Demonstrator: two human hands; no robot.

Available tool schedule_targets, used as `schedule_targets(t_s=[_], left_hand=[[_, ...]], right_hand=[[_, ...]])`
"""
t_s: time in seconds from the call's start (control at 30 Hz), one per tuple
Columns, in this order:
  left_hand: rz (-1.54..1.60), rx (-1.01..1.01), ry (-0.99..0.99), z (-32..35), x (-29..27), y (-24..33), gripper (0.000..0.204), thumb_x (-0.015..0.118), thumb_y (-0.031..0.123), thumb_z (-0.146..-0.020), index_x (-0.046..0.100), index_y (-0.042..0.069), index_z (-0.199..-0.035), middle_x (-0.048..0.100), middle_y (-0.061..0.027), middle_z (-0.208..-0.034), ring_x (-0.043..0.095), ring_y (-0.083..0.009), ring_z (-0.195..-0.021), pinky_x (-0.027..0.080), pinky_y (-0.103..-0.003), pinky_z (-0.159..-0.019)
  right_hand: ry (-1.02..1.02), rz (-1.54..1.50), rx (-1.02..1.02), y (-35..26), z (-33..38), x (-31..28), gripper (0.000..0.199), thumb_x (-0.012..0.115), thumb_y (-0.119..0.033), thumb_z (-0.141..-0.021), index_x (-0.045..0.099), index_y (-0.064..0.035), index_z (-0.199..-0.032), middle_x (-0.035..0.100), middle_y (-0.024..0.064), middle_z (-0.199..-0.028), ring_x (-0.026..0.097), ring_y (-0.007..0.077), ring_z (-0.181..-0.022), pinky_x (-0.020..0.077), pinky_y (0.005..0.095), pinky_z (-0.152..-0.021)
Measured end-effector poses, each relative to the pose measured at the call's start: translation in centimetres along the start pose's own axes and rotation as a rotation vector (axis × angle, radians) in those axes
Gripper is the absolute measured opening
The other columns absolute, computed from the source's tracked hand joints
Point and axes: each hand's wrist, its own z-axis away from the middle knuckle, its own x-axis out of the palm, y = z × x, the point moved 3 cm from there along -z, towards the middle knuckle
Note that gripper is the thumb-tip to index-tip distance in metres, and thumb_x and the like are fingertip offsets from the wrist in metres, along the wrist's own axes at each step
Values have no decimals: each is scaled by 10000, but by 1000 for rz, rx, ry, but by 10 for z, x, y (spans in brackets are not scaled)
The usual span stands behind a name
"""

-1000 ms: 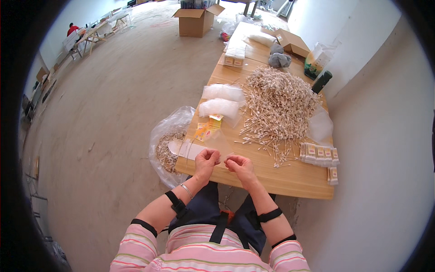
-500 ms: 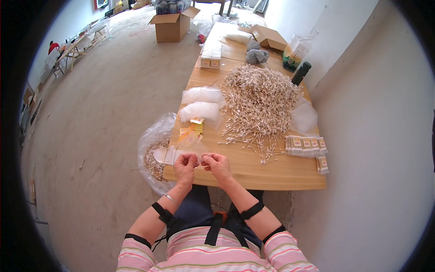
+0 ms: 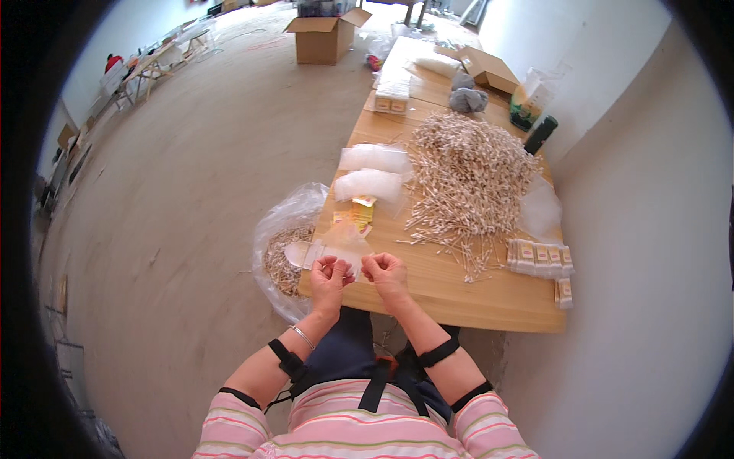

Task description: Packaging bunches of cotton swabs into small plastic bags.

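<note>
At the near left corner of the wooden table, my left hand (image 3: 329,284) is closed, with thumb and fingers pinched. My right hand (image 3: 387,275) pinches close beside it, a small gap between the two. Thin see-through film, apparently a clear plastic bag (image 3: 358,269), shows faintly between the fingertips; its outline is hard to make out. Just beyond my hands lies a translucent bag (image 3: 345,239), with a white flat piece (image 3: 301,255) to its left. Yellow printed cards (image 3: 362,213) sit behind these. To the right rises a large heap of cotton swabs (image 3: 470,172).
Stacks of clear bags (image 3: 371,185) lie beyond the cards. Filled swab packs (image 3: 540,258) line the table's right edge; more packs (image 3: 392,96) stand farther back. A plastic sack of swabs (image 3: 284,264) is on the floor at left. A dark green cylinder (image 3: 540,134) stands near the wall.
My hands have drawn slightly apart, widening the gap between the fingertips. The whole view has shifted, so the table appears farther right.
</note>
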Motion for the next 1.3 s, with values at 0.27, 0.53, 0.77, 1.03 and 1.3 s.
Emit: schedule_targets(t_s=[0.27,0.53,0.77,1.03,1.3], left_hand=[[-51,36,-67,3,-1,8,161,602,25,-882,455,46,-943,591,-61,-889,613,-116,-743,541,-245,-672],[-183,134,-148,4,-1,7,187,643,57,-864,569,6,-1029,614,-51,-935,609,-109,-752,515,-236,-690],[-177,105,-140,0,-9,12,188,642,91,-869,608,-13,-1022,654,-58,-901,619,-105,-789,508,-232,-708],[-97,58,-96,-3,-10,10,131,636,78,-868,614,-19,-953,648,-57,-869,627,-111,-743,550,-243,-672],[-127,63,-47,-2,-13,9,102,608,86,-880,585,9,-942,623,-44,-862,602,-99,-758,533,-243,-675]], right_hand=[[-53,-65,8,-4,0,10,124,650,-140,-868,630,-22,-834,647,34,-751,571,85,-635,468,223,-581],[-32,5,-21,-1,-4,10,119,663,-130,-855,634,-17,-831,639,26,-750,563,79,-639,468,219,-583],[-72,21,-75,-2,-2,23,144,680,-132,-848,624,-16,-782,622,22,-708,534,71,-616,445,209,-565],[-85,165,-178,9,-4,28,146,645,-127,-874,604,-5,-807,614,11,-712,534,61,-628,450,215,-562],[-92,383,-219,6,1,28,139,629,-126,-881,588,-3,-831,625,35,-730,576,81,-643,471,239,-582]])
